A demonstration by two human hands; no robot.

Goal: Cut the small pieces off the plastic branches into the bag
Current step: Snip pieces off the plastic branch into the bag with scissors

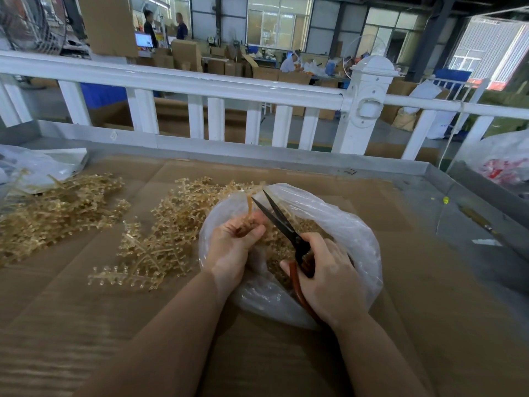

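On a cardboard-covered bench (400, 282), two heaps of uncut plastic branches (160, 233) lie left of a clear bag (352, 230) already holding cut pieces. Over it, the left hand (232, 245) pinches one branch stem (250, 206); the right hand (329, 276) grips open scissors (279, 217), so much work seems left.

Bare cardboard (400, 282) lies open from 3 to 6 o'clock of the bag (357, 233), and along the near edge at 7 o'clock, giving a hand free passage there. From 9 to 11 o'clock, 2 heaps of plastic branches (160, 233) crowd the surface, the nearer touching the bag's rim. At 12 o'clock the white railing (200, 84) closes off the far side, and another plastic bag (503, 159) sits at 2 o'clock.
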